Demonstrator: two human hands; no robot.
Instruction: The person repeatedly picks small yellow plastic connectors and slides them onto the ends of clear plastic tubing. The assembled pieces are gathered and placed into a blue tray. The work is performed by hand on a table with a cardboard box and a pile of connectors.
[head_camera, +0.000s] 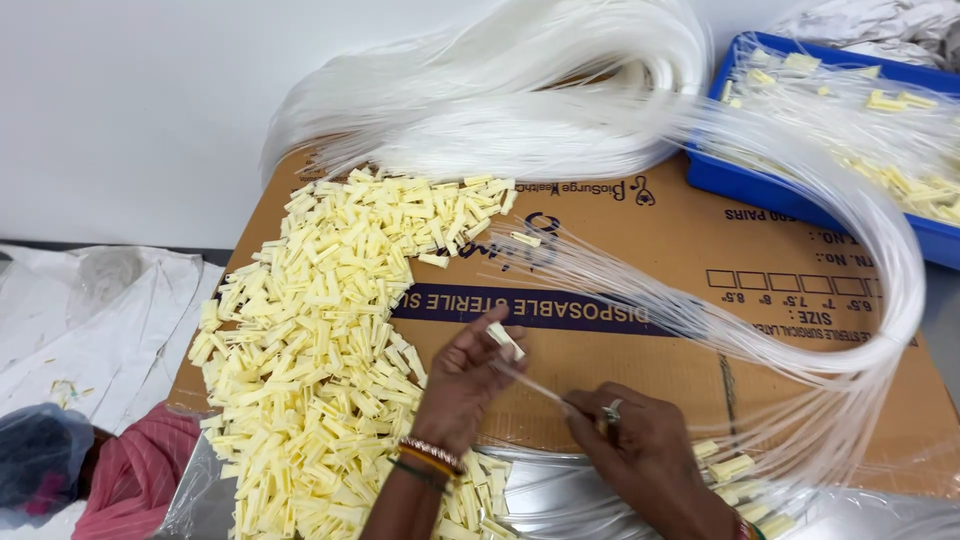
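Far to my left, crumpled white plastic sheeting (95, 310) lies slack beside a fold of pink cloth (135, 480) and a dark blue bag (40, 455). Next comes a flattened brown cardboard sheet (650, 240), matte and printed, which carries a thick heap of pale yellow plastic caps (320, 330), small, blocky and tapered, piled loose against each other.

My left hand (460, 385), bangles at the wrist, pinches 1 yellow cap (506, 340) between thumb and fingertips, just above the cardboard near the heap's right edge. A thin clear tube (535, 385) runs from that cap toward my right hand (640, 450), whose thumb and fingers are closed on it; a ring sits on 1 finger.

Behind, a big glossy bundle of white translucent tubes (520, 100) loops over the cardboard and sweeps down the right side in a wide arc, crossing in front of a blue plastic tray (740, 180) filled with capped tubes. More capped ends (730, 468) lie just right of my right hand.
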